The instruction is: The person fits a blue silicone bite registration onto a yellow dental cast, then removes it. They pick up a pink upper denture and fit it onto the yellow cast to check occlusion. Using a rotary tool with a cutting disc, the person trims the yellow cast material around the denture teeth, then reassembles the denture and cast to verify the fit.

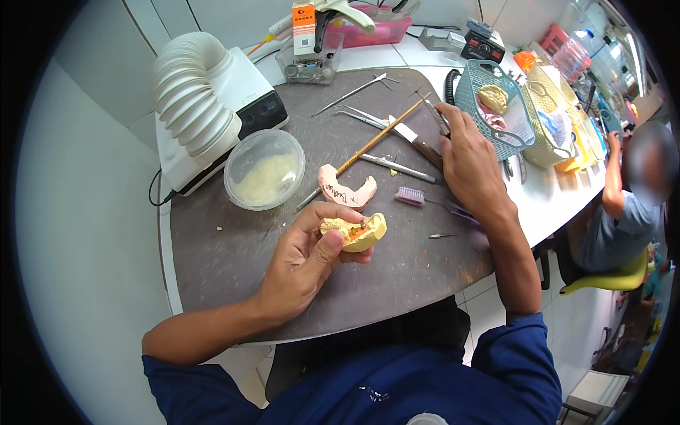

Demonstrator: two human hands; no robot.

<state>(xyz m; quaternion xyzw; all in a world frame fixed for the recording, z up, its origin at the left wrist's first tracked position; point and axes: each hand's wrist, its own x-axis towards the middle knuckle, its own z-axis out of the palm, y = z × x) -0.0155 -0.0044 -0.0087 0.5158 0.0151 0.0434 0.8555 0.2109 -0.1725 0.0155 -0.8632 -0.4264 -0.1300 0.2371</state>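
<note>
My left hand (301, 258) is closed around a yellow dental cast (372, 230), which has an orange patch and a small metallic piece on its upper side. Further right, my right hand (471, 159) grips a slim metal hand tool (435, 117) between thumb and fingers, its thin tip pointing away. Under that hand lies a knife with a brown handle (427, 151). A pink horseshoe-shaped dental cast with handwriting (347, 193) rests just beyond my left hand. Between the hands sit a purple-bristled toothbrush (411, 196) and a small metal bur (443, 235).
A clear round tub with pale contents (265, 170) stands left, beside a white machine with a ribbed hose (195, 99). A wooden-handled brush (382, 134) and metal instruments (354, 92) lie ahead. Baskets (499, 106) stand at right; another person (613, 219) sits beyond them.
</note>
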